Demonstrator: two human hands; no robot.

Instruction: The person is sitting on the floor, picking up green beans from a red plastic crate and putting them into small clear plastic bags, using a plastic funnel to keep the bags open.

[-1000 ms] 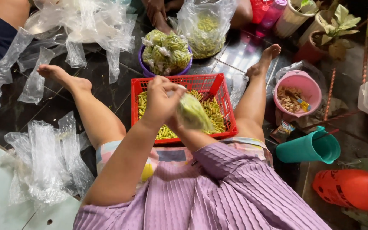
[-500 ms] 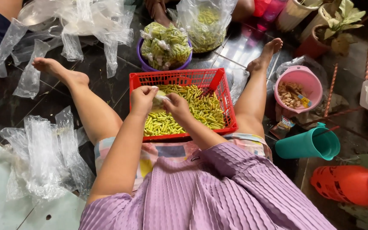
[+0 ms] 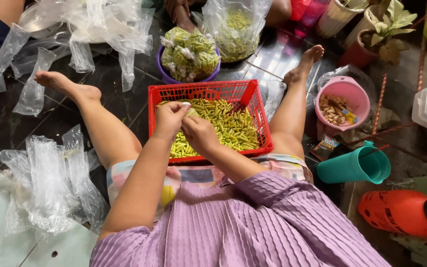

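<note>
Red plastic lattice basket (image 3: 253,106) sits btwn the person's legs on dark glossy floor tiles (image 3: 114,106), approx half covered w/ loose green chillies (image 3: 228,126), slim, smooth, tapered. By my read packing is partway: purple bowl (image 3: 166,74) beyond the basket already holds several filled, tied packets (image 3: 189,54), yet plenty of chillies remain loose. Crinkly clear empty bags (image 3: 50,183) lie in a heap at the left knee, more beyond the left foot. Left hand (image 3: 170,117) and right hand (image 3: 199,133) meet over the basket's near-left part, fingers curled shut, pinching a small clear bag (image 3: 190,112) w/ chillies.
</note>
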